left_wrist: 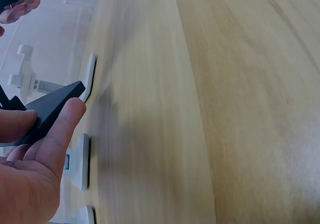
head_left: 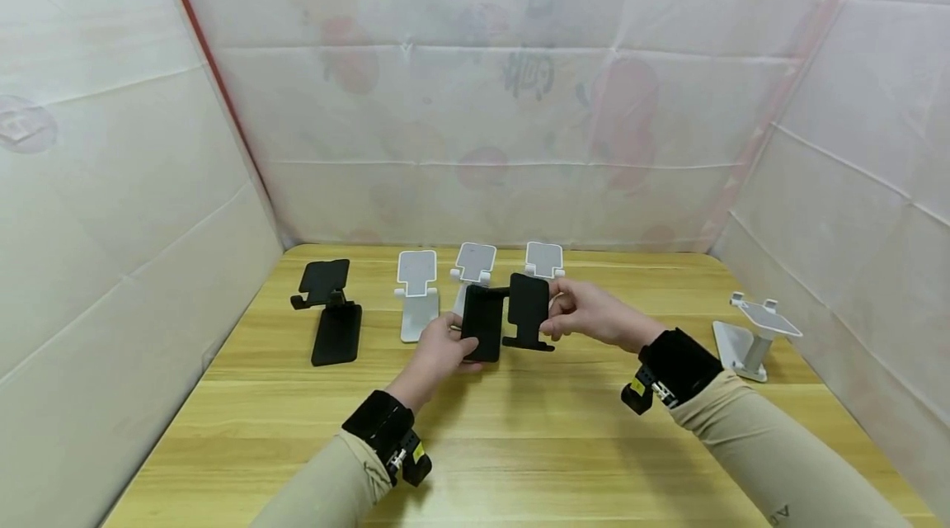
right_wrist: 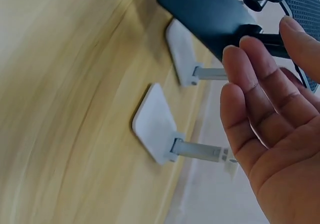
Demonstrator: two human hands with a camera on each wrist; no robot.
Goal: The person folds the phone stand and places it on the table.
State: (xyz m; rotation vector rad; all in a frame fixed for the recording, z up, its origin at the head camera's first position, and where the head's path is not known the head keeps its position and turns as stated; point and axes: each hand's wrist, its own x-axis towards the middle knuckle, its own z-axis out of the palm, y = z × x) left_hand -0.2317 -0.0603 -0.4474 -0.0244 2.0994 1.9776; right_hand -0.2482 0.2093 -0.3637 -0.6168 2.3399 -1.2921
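You get soft, even light through the white tent walls [head_left: 111, 206], with only faint shadows under your arms on the table [head_left: 534, 445]. The head view bends at its edges. Both wrist views are smeared by motion blur, and the close fingers [right_wrist: 260, 84] look soft.

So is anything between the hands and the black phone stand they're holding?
No, nothing visible is in between. The left hand grips the black phone stand's base plate and the right hand holds its cradle plate, above the wooden table. The white phone stands sit behind it.
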